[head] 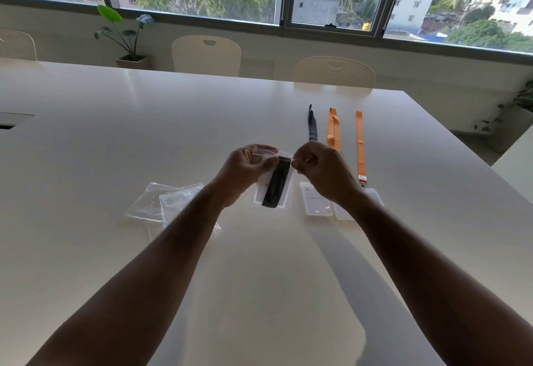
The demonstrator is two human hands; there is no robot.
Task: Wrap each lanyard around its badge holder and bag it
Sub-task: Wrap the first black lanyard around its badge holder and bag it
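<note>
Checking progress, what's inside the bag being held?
Inside the bag: a badge holder wrapped in a dark lanyard. Both hands cover the bag's top corners.

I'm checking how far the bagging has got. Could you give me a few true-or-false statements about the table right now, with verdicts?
1. Both hands, left hand and right hand, pinch the top of a clear bag. True.
2. The badge holder in that bag is wrapped in an orange lanyard. False: its lanyard is dark.
3. Two orange lanyards lie stretched out on the table. True.
4. The spare bags lie right of the hands. False: they lie left.
5. Every lanyard is wrapped. False: three lie unwrapped.
</note>
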